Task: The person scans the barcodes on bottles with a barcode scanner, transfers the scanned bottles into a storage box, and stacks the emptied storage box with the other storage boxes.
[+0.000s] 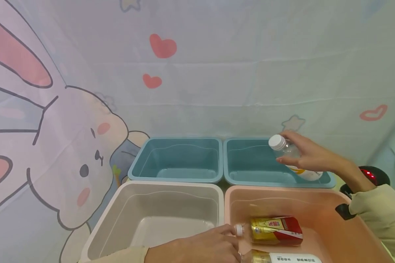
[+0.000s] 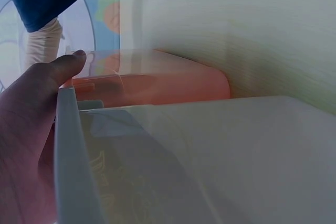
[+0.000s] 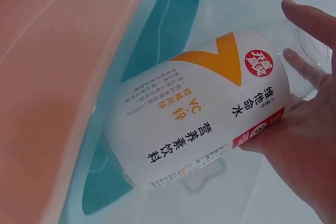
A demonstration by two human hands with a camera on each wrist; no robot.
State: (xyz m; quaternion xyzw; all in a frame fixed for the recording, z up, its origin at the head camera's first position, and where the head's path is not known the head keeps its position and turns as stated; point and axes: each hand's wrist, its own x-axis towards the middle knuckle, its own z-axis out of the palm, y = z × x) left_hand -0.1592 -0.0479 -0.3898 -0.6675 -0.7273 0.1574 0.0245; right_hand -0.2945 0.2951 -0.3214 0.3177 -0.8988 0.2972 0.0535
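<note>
My right hand [image 1: 311, 153] grips a clear plastic drink bottle [image 3: 194, 108] with a white cap and a white-and-orange label. The bottle is tilted, cap up and to the left, over the right teal bin [image 1: 279, 184]. My left hand [image 1: 214, 245] reaches across the rim between the grey-white bin [image 1: 171, 186] and the orange bin [image 1: 342, 219]. Its fingertips are right at the white cap of a bottle with a red-and-gold label [image 1: 276, 231] lying in the orange bin. Below that lies a bottle with a white label [image 1: 293, 258], its cap end partly hidden by my left hand.
The left teal bin [image 1: 176, 179] stands behind the grey-white one. A dark device with red lights [image 1: 370, 177] is beside my right forearm. Behind the bins hangs a printed cloth [image 1: 217, 84] with a rabbit and hearts.
</note>
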